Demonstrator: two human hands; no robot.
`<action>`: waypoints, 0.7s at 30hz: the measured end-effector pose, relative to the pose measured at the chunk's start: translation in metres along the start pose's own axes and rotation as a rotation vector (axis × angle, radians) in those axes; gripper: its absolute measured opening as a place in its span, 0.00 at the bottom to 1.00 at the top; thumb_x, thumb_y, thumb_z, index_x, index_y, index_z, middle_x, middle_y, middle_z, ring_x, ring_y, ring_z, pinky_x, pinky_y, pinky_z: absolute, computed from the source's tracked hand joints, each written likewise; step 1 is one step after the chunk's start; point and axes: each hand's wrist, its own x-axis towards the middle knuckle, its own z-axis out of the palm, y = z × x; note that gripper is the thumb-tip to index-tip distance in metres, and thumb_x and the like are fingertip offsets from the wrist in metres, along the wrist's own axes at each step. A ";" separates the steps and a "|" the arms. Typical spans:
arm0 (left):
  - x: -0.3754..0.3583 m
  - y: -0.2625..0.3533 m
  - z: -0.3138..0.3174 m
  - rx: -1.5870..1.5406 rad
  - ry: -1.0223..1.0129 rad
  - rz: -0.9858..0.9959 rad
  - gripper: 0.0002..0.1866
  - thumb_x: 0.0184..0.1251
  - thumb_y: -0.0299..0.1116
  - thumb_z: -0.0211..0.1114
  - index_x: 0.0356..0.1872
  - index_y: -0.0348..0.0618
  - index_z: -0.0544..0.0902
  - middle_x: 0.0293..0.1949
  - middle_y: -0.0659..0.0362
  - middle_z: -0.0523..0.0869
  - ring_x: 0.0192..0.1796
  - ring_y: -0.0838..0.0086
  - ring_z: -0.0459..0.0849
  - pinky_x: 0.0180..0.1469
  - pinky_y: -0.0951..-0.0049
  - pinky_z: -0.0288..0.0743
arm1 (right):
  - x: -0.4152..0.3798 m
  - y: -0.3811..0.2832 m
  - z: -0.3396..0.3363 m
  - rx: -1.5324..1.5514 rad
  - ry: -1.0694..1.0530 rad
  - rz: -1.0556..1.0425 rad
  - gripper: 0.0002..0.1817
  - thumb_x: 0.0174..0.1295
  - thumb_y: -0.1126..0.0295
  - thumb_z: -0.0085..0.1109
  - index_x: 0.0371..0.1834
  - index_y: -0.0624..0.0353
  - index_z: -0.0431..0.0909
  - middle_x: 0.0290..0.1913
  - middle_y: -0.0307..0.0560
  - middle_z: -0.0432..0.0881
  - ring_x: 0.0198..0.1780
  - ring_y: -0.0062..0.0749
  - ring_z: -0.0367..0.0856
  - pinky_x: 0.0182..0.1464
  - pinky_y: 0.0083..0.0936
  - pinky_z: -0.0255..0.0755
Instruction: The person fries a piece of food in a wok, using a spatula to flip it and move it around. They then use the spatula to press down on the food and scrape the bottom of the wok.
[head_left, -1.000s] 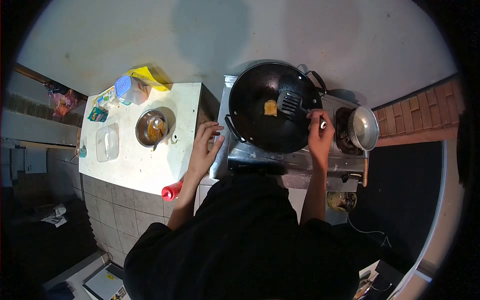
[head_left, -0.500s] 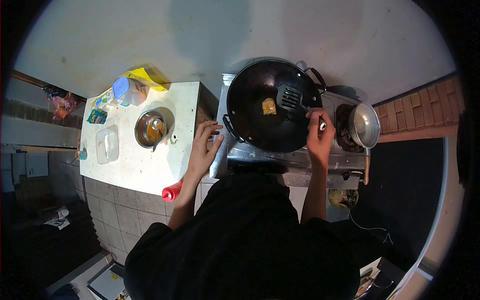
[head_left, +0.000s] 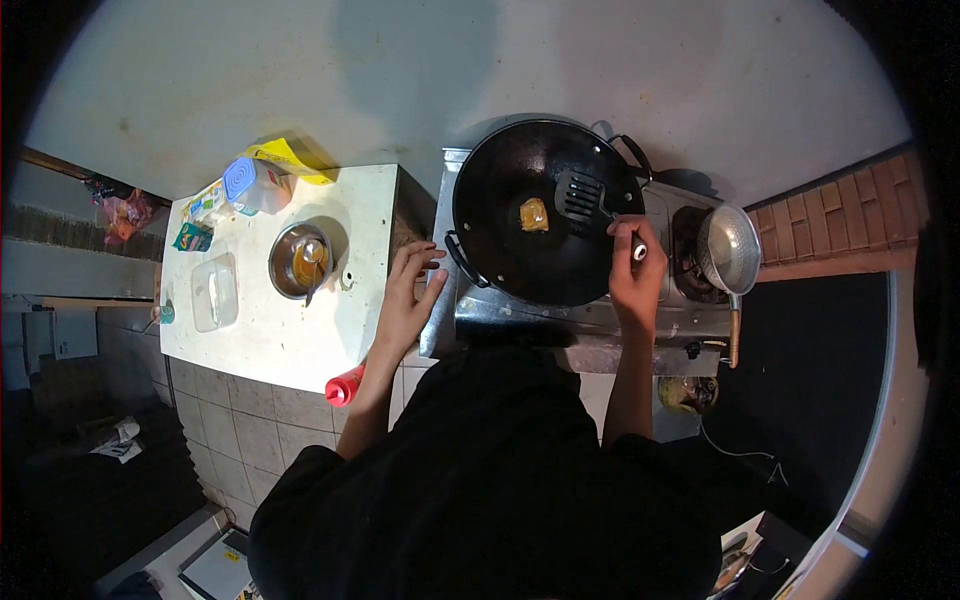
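Observation:
My right hand (head_left: 638, 270) is wrapped round the handle of a black slotted spatula (head_left: 580, 198), whose blade rests over the inside of a large black wok (head_left: 520, 265). Just left of the blade lies a small golden-brown piece of food (head_left: 534, 215). My left hand (head_left: 408, 285) hovers with fingers apart beside the wok's left loop handle, holding nothing. The wok stands on a metal gas stove (head_left: 500, 318).
A small pan (head_left: 730, 250) with a wooden handle sits on the right burner. On the white table (head_left: 270, 345) at left are a metal bowl (head_left: 283, 262) with a spoon, a clear plastic container (head_left: 214, 292), a blue-lidded tub (head_left: 262, 188) and a yellow packet (head_left: 290, 158). A red bottle (head_left: 344, 386) is at its front edge.
The piece of food has slid slightly left in the wok, away from the spatula blade. My right hand has shifted slightly; my left hand stays nearly still.

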 end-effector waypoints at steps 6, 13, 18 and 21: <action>0.002 -0.001 0.001 0.009 -0.002 0.005 0.13 0.76 0.28 0.63 0.56 0.34 0.82 0.63 0.49 0.78 0.60 0.62 0.83 0.61 0.67 0.78 | -0.002 -0.013 0.001 -0.031 -0.021 -0.031 0.04 0.75 0.76 0.53 0.41 0.65 0.75 0.34 0.47 0.78 0.36 0.25 0.75 0.42 0.25 0.71; 0.004 -0.001 0.002 0.018 -0.008 -0.005 0.14 0.75 0.31 0.65 0.56 0.36 0.83 0.62 0.50 0.78 0.61 0.59 0.82 0.62 0.65 0.78 | 0.009 0.033 0.011 0.022 -0.005 0.082 0.09 0.77 0.70 0.54 0.40 0.65 0.76 0.33 0.47 0.80 0.35 0.26 0.74 0.42 0.26 0.71; 0.007 -0.002 0.003 0.000 -0.027 -0.019 0.14 0.76 0.30 0.65 0.56 0.36 0.83 0.61 0.49 0.78 0.60 0.59 0.83 0.62 0.65 0.78 | 0.035 0.058 -0.010 0.153 -0.109 0.126 0.11 0.79 0.69 0.54 0.37 0.64 0.75 0.32 0.39 0.79 0.37 0.20 0.75 0.41 0.22 0.69; 0.009 -0.005 0.006 0.000 -0.038 -0.017 0.14 0.76 0.30 0.65 0.57 0.35 0.83 0.61 0.49 0.78 0.60 0.60 0.83 0.62 0.65 0.78 | 0.057 0.078 -0.021 0.240 -0.168 0.153 0.13 0.80 0.66 0.53 0.35 0.61 0.75 0.32 0.34 0.77 0.31 0.14 0.69 0.35 0.17 0.64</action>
